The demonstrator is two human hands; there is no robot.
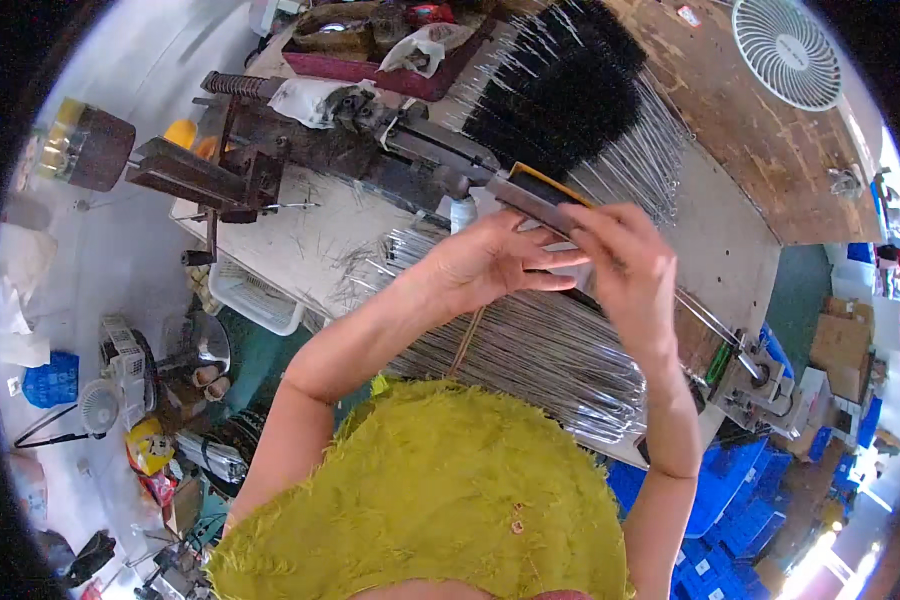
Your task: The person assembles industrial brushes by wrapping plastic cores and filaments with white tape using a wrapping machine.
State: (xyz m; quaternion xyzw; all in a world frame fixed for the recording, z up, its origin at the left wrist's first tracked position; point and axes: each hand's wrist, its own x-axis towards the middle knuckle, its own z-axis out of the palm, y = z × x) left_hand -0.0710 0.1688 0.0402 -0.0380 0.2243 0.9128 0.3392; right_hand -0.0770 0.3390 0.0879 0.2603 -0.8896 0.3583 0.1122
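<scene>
My left hand (485, 265) and my right hand (625, 270) meet in front of me at the end of a dark metal machine (420, 150), just under its yellow-edged metal block (535, 190). My right hand's fingers are curled and pinched at the block, around a small pale bundle of thin wires (568, 265) that shows between the two hands. My left hand's fingers lie flat against that bundle; its grip is hidden. A wide pile of thin silver wires (540, 350) lies on the table below both hands.
Wires with black-coated ends (570, 90) fan out behind the machine. A white fan (785, 50) sits on the brown board at the back right. A white basket (255, 295) hangs at the table's left edge. Blue crates (740, 500) are stacked on the lower right floor.
</scene>
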